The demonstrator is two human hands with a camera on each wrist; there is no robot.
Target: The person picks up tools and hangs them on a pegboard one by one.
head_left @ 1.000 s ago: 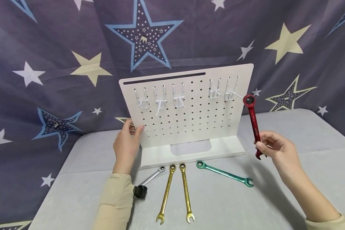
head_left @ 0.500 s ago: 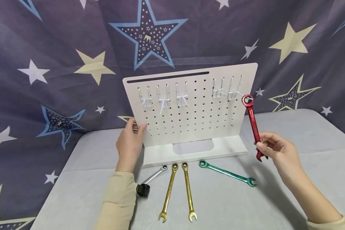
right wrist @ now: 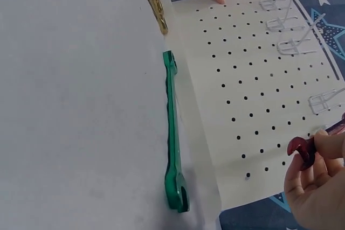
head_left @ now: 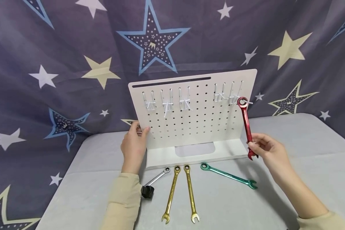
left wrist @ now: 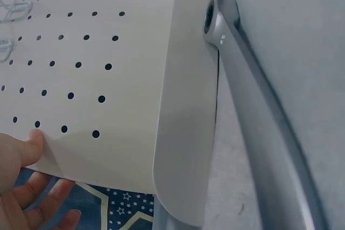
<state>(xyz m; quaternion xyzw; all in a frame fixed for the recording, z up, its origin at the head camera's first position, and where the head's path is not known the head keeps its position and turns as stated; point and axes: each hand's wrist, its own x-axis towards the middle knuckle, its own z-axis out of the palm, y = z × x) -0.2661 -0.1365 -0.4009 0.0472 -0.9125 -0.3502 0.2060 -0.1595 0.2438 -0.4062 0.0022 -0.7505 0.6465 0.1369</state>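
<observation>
The person's right hand (head_left: 268,150) pinches a red wrench (head_left: 246,123) near its forked end, thumb against curled fingers. Only the head view shows the ring at the other end, held up before the right side of the white pegboard (head_left: 189,139), with the prong of the rightmost hook (head_left: 234,95) poking through it; the right wrist view gives the forked end close up and cuts the ring off. The left hand (head_left: 134,143) grips the board's left edge, thumb on the front face, and the left wrist view shows its fingers reaching behind. I count five white hooks, three toward the left and two toward the right. There are five wrenches too: the red one in the hand, and on the grey table (head_left: 218,207) one silver wrench (head_left: 158,176), two gold wrenches (head_left: 172,195) and one green wrench (head_left: 230,174). In the head view a black block (head_left: 147,192) at the left sleeve hides the silver one's lower part, while the left wrist view shows more of its shaft. The ring ends of these four lie near the base's front edge. A gap separates gold from green, and tabletop stretches past the board's right edge beyond the red wrench.
</observation>
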